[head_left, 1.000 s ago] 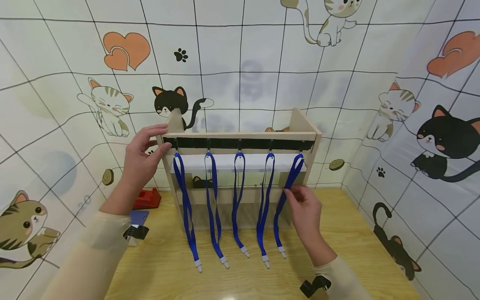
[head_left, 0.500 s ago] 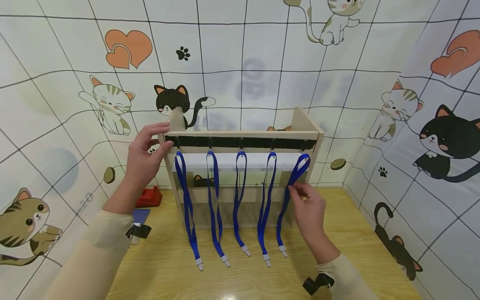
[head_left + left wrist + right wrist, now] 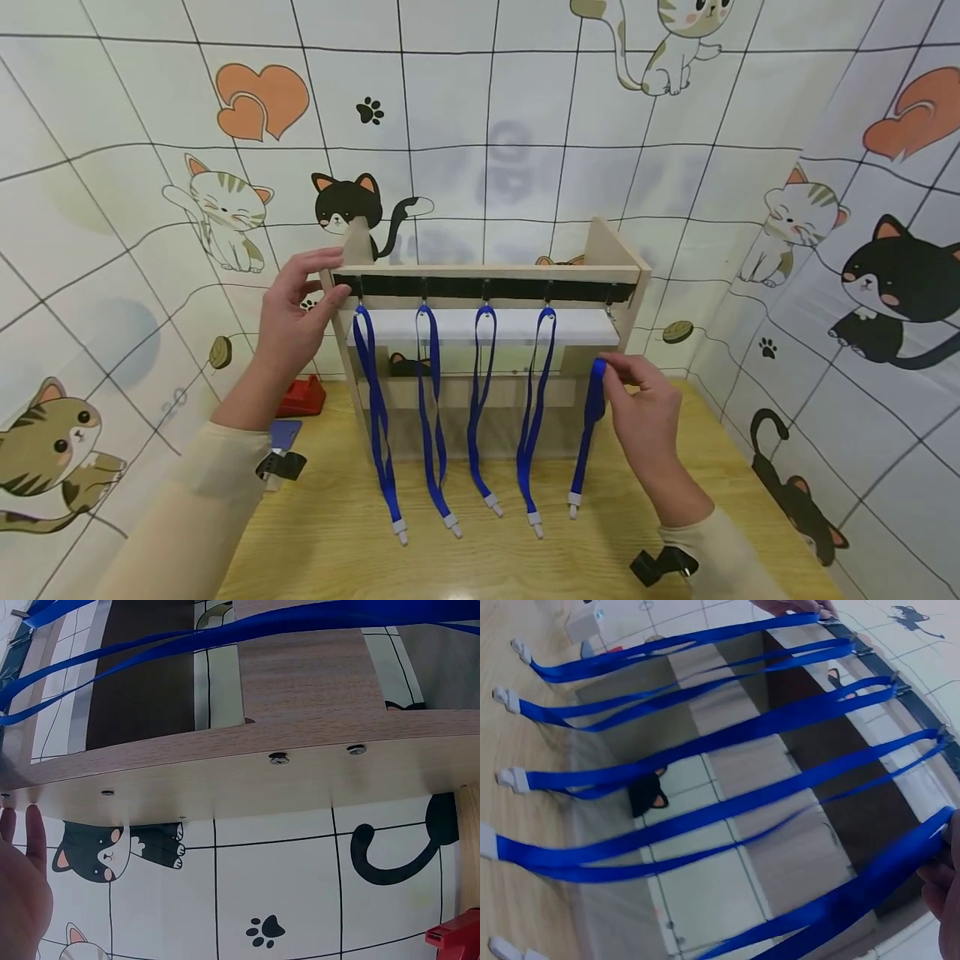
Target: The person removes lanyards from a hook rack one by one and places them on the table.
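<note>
A wooden rack (image 3: 487,392) has a black strip (image 3: 453,287) with small hooks along its top. Several blue lanyards (image 3: 528,417) with white clips hang from them. My left hand (image 3: 300,304) holds the rack's upper left corner, its thumb at the front. In the left wrist view, its fingertips (image 3: 34,825) meet the outer side panel. At the right, my right hand (image 3: 643,412) pinches the top of a blue lanyard (image 3: 592,404), just below the bare right-end hook (image 3: 609,310). This lanyard dangles, its clip (image 3: 574,505) low. The right wrist view shows only part of that hand (image 3: 941,900).
A red object (image 3: 302,396) and a blue-and-white item (image 3: 284,435) lie left of the rack on the wooden table (image 3: 420,571). A white board (image 3: 487,327) spans behind the lanyards. A cat-patterned wall covering (image 3: 450,100) encloses the back and sides.
The rightmost lanyard has come off its hook. My right hand has moved right with it and now holds its upper end. My left hand stays at the rack's corner.
</note>
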Demonstrator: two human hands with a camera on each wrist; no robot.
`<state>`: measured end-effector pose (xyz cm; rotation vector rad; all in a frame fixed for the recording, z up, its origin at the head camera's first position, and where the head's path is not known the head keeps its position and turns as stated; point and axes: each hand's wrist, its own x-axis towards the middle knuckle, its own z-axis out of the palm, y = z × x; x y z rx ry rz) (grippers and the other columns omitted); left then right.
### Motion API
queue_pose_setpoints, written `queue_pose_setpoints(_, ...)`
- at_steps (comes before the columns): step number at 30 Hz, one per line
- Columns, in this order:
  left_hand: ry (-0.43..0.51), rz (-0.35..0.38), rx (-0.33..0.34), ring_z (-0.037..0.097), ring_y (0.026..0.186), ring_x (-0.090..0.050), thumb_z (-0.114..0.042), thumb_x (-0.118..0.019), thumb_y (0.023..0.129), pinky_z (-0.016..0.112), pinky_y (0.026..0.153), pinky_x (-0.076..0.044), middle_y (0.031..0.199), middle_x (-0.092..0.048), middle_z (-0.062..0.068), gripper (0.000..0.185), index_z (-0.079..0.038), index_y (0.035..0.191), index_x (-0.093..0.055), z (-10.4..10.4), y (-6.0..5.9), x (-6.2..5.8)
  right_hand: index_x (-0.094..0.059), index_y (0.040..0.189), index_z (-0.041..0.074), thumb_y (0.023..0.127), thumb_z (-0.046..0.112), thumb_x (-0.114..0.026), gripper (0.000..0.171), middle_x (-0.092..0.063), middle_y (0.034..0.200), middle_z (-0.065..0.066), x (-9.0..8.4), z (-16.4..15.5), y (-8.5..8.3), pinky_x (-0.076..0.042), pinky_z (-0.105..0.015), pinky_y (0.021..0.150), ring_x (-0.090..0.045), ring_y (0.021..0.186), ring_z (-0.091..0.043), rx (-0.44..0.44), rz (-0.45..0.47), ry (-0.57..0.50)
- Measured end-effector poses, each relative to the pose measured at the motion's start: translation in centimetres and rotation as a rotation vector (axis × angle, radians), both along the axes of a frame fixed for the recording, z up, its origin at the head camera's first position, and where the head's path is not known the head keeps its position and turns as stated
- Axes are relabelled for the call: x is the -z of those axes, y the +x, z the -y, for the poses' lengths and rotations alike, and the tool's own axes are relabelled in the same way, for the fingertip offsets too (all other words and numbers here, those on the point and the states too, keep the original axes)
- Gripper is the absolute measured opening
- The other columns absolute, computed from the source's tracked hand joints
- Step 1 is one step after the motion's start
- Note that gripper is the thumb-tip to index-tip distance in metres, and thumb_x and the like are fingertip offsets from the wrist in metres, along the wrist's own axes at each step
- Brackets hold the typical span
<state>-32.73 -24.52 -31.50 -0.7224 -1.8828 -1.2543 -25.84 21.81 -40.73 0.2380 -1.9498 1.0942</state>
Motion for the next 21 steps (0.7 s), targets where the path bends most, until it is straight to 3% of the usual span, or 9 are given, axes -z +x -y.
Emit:
queue_pose_setpoints(5, -0.001, -0.014, -0.007, 0.013, 0.140, -0.059, 0.012, -0.076, 0.098, 0.022, 0.103, -0.052, 0.151, -0.066, 0.011, 0.046, -0.003, 0.140, -0.070, -0.1, -0.2, 0.1, -0.085, 0.110, 0.004, 0.103, -0.003, -0.074, 0.015, -0.080, 0.095, -0.006, -1.3, -2.0, 0.3, -0.051, -0.010, 0.076, -0.067, 0.082, 0.000, 0.009, -0.010, 0.007)
queue_pose_setpoints(13, -0.010, -0.030, -0.013, 0.012, 0.139, -0.060, 0.014, -0.076, 0.097, 0.022, 0.102, -0.051, 0.150, -0.067, 0.013, 0.045, -0.001, 0.139, -0.069, -0.1, -0.3, 0.1, -0.084, 0.114, 0.004, 0.106, 0.003, -0.071, 0.015, -0.079, 0.100, -0.006, -4.0, -5.8, 0.5, -0.046, -0.011, 0.071, -0.064, 0.081, 0.000, 0.073, -0.004, 0.042)
queue_pose_setpoints(17, -0.003, -0.023, -0.011, 0.013, 0.139, -0.059, 0.013, -0.076, 0.097, 0.022, 0.102, -0.051, 0.150, -0.066, 0.013, 0.045, -0.001, 0.140, -0.069, -0.2, -0.3, 0.2, -0.083, 0.114, 0.002, 0.106, 0.003, -0.071, 0.015, -0.080, 0.101, -0.010, -4.9, -7.7, -0.1, -0.044, -0.013, 0.071, -0.063, 0.081, 0.001, 0.086, -0.018, 0.079)
queue_pose_setpoints(21, 0.003, -0.013, -0.014, 0.013, 0.139, -0.059, 0.013, -0.076, 0.098, 0.022, 0.102, -0.051, 0.151, -0.066, 0.013, 0.045, -0.002, 0.140, -0.069, -0.3, 0.0, 0.3, -0.083, 0.116, 0.003, 0.108, 0.008, -0.071, 0.015, -0.081, 0.101, -0.011, -5.0, -9.2, -1.4, -0.044, -0.013, 0.073, -0.062, 0.081, 0.003, 0.111, 0.028, 0.124)
